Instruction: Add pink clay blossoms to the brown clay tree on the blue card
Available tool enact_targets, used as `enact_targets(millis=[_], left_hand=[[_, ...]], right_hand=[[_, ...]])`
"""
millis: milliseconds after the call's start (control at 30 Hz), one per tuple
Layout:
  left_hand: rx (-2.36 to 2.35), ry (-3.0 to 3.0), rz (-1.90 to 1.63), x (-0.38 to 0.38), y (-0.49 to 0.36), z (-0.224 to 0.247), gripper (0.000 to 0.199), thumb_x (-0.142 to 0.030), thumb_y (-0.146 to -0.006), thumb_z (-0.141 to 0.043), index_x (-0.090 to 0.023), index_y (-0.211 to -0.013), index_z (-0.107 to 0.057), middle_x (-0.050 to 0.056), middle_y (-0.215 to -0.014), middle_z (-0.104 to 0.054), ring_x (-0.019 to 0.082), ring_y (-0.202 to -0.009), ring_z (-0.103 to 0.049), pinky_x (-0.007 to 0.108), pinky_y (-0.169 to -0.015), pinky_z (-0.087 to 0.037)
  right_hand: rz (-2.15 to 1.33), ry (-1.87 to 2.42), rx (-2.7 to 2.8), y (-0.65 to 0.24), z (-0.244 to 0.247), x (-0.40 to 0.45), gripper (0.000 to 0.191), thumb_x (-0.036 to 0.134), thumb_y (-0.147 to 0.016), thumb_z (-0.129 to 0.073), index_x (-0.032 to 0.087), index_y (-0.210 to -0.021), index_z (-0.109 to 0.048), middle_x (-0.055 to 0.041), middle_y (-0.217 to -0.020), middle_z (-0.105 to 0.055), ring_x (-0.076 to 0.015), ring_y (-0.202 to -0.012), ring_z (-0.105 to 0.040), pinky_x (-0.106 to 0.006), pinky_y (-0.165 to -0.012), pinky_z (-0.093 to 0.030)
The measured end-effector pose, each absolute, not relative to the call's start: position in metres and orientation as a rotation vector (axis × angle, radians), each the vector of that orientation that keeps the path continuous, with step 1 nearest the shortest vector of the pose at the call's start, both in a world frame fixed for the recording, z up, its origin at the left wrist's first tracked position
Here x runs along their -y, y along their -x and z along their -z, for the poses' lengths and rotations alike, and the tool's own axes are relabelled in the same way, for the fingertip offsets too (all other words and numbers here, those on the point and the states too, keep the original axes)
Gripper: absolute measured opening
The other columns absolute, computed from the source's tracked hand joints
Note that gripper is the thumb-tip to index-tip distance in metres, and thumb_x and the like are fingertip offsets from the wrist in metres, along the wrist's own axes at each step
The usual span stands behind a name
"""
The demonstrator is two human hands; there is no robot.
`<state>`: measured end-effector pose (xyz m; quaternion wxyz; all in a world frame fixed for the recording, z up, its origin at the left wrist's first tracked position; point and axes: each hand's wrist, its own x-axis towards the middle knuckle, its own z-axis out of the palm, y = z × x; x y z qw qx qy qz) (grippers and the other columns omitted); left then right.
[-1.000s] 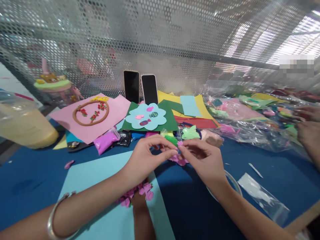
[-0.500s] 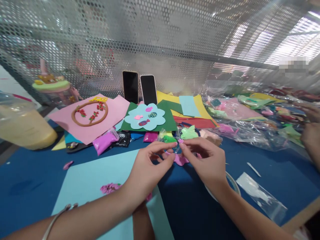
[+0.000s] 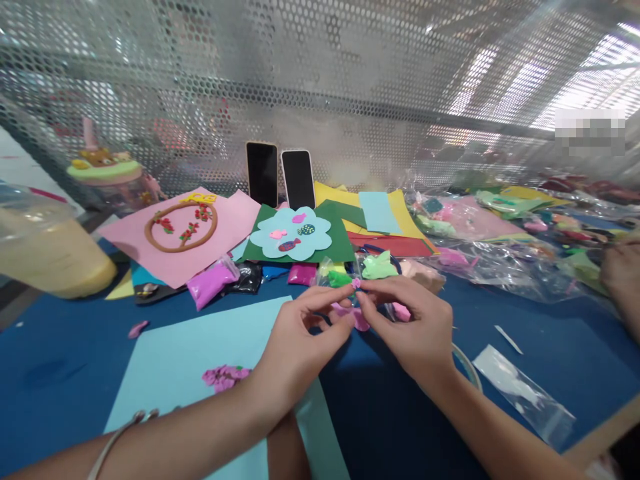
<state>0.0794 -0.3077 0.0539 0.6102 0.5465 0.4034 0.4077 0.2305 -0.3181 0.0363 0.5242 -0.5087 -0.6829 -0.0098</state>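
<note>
A small pink clay piece [image 3: 356, 283] sits between the fingertips of both hands, above the blue table. My right hand [image 3: 413, 317] pinches it with index finger and thumb. The index fingertip of my left hand [image 3: 305, 340] presses against it from the other side, with the thumb lower and the other fingers curled. A larger flat lump of pink clay [image 3: 361, 321] shows just below the fingers, partly hidden. Under my left forearm lies a light blue sheet [image 3: 170, 357] bearing a purple-pink clay flower cluster [image 3: 225, 377], partly covered by the arm.
Clay packets, including a purple one [image 3: 213, 281], line the middle. Behind stand a blue flower-shaped card [image 3: 270, 240], a pink sheet [image 3: 130, 233] and two phones [image 3: 299, 179]. A drink cup [image 3: 47, 247] is left. A clear bag [image 3: 523, 393] and another person's hand [image 3: 623, 267] are right.
The small pink clay piece has shifted slightly left, and the left index finger now presses closer against it. The view has moved a little. The other person's hand at right has moved.
</note>
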Motion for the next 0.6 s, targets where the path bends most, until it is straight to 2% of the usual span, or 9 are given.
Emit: enact_targets(millis=[167,400,600], left_hand=[[-0.920,-1.295,-0.936,0.3079,-0.0775,-0.0543,0.032,-0.020,-0.072,-0.063,-0.023,-0.102,-0.072,0.003,-0.088,-0.057,0.011,-0.069,-0.047,0.024,-0.060,-0.035],[-0.981,-1.455,-0.978,0.3052,-0.0750,-0.0546,0.029,-0.017,-0.072,-0.058,-0.024,-0.095,-0.074,0.004,-0.088,-0.063,0.016,-0.079,-0.053,0.026,-0.069,-0.040],[-1.076,-1.481,-0.960,0.3042,-0.0763,-0.0567,0.026,-0.014,-0.071,-0.055,-0.019,-0.090,-0.072,0.004,-0.086,-0.065,0.015,-0.072,-0.054,0.026,-0.062,-0.040]], right_hand=[[0.041,1.197,1.666,-0.2338,-0.0363,0.3171,0.006,0.015,-0.076,-0.068,0.015,-0.081,-0.071,-0.0040,-0.069,-0.071,-0.0119,-0.059,-0.062,-0.023,-0.060,-0.049],[0.085,1.172,1.707,-0.2352,-0.0392,0.3167,0.004,0.014,-0.077,-0.067,0.017,-0.078,-0.070,-0.0031,-0.070,-0.072,-0.0140,-0.064,-0.064,-0.025,-0.063,-0.049],[-0.022,1.195,1.663,-0.2345,-0.0378,0.3177,0.006,0.013,-0.076,-0.066,0.018,-0.076,-0.069,-0.0013,-0.068,-0.069,-0.0117,-0.059,-0.061,-0.024,-0.058,-0.049]])
